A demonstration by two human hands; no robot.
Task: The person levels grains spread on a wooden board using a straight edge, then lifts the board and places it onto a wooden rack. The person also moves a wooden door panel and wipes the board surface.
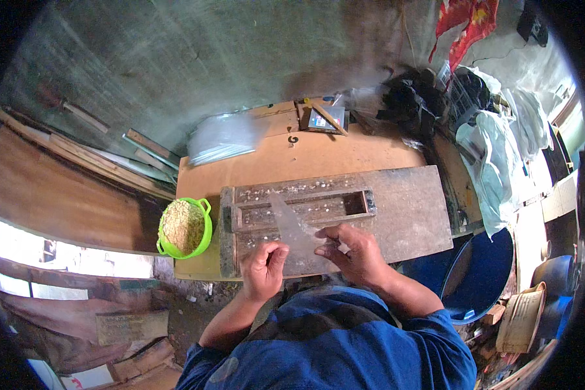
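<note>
Between my two hands hangs a thin clear plastic bag [292, 231], its narrow end pointing away from me over the wooden board. My left hand [264, 270] is closed, thumb against the curled fingers, at the bag's near left edge. On the other side my right hand [352, 255] pinches the bag's right edge between thumb and fingers. Beneath them lies a worn wooden board [403, 208] with a long raised wooden frame [299, 196] on it. White bits are scattered over the frame and the wood around it.
A bright green basket [206, 227] full of pale yellowish pieces stands at the table's left edge. Farther back lie a stack of clear plastic bags [224, 138] and a dark box with a wooden stick [328, 119]. A blue barrel [478, 276] stands right of me.
</note>
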